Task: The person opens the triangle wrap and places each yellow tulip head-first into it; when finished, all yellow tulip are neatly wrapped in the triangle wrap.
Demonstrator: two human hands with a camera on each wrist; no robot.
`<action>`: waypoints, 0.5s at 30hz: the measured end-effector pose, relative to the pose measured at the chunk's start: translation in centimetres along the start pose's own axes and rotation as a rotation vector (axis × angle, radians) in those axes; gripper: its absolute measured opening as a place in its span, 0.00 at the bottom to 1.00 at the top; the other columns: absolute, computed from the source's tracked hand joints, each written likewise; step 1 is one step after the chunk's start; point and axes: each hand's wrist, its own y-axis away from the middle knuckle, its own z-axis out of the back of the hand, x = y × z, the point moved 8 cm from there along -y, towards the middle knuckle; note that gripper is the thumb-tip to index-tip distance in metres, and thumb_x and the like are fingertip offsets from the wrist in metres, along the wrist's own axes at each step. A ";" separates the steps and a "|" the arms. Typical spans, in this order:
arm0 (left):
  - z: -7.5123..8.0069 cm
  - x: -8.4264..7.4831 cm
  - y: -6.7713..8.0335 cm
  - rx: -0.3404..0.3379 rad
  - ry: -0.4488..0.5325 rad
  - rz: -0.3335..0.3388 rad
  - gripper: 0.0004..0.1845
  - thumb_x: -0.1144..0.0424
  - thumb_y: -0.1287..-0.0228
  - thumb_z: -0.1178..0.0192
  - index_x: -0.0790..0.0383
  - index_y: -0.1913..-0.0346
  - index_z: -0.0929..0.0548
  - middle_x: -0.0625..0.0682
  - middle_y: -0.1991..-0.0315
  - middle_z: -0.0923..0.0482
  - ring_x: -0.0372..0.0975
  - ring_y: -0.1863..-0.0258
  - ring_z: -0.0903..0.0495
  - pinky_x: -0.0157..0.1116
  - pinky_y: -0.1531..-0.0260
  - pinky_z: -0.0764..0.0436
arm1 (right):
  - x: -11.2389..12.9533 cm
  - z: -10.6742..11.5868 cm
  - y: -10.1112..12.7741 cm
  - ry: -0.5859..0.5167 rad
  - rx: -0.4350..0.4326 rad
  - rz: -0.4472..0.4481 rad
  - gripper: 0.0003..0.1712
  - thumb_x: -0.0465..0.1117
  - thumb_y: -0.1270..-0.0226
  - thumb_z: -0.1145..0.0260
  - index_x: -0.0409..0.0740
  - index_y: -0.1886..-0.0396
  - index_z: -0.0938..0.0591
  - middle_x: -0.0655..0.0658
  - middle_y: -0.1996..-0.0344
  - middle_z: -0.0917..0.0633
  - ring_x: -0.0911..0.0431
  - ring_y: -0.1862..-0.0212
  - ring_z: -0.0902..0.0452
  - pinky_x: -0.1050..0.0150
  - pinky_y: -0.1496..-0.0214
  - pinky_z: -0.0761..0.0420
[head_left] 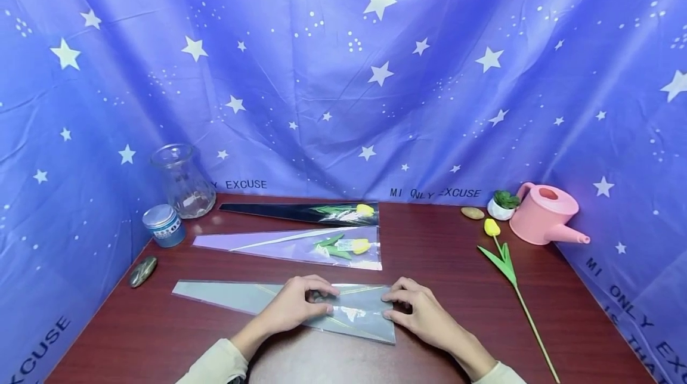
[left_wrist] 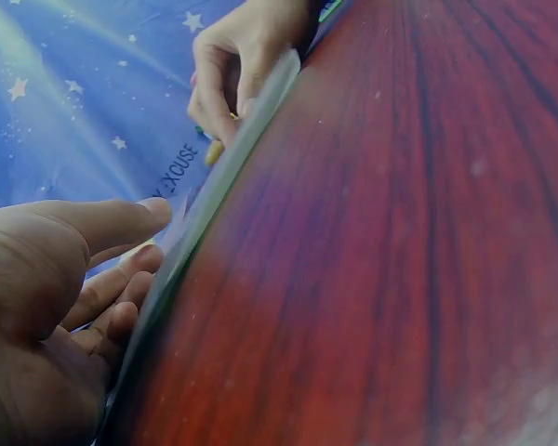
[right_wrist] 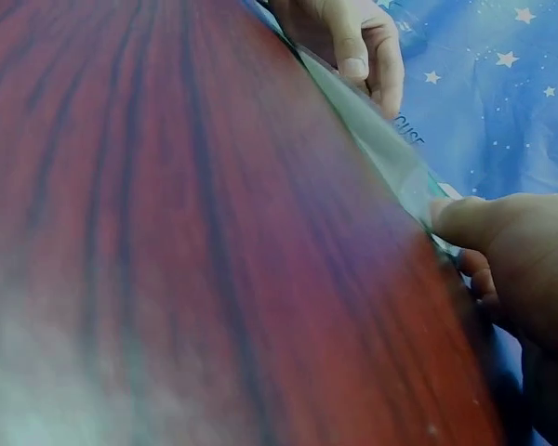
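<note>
A star-printed blue cloth (head_left: 322,98) rises behind a dark red wood-grain table (head_left: 440,265), where a tapered grey flower sleeve (head_left: 355,300) lies flat beneath and between a person's hands. The left hand (head_left: 290,305) rests on the sleeve near its middle, thumb and fingers spread loosely apart; the right hand (head_left: 424,315) touches its wide right end, thumb and fingers bent, though whether they pinch the film cannot be told. Beyond the hands, a purple flower sleeve (head_left: 268,248) encloses a yellow tulip (head_left: 361,246) with green leaves, and farther back a black flower sleeve (head_left: 274,212) holds another yellow tulip (head_left: 365,210). A loose yellow tulip (head_left: 506,265) lies to the right of the right hand. At the far right stands a pink watering can (head_left: 542,217); at the far left, a clear glass vase (head_left: 189,187) and a lidded jar (head_left: 167,232) of blue contents. Just beside the can, a white pot (head_left: 501,211) holds a green succulent (head_left: 506,198). A dark stone (head_left: 142,272) sits near the jar, a tan stone (head_left: 472,213) near the pot
</note>
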 end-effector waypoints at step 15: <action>0.6 0.2 -0.2 -0.116 -0.082 -0.017 0.14 0.63 0.44 0.23 0.50 0.53 0.08 0.41 0.58 0.13 0.33 0.61 0.19 0.30 0.57 0.20 | 0.9 1.0 -2.3 -0.033 -0.186 0.114 0.10 0.27 0.42 0.24 0.44 0.62 0.08 0.54 0.64 0.15 0.66 0.65 0.21 0.78 0.65 0.24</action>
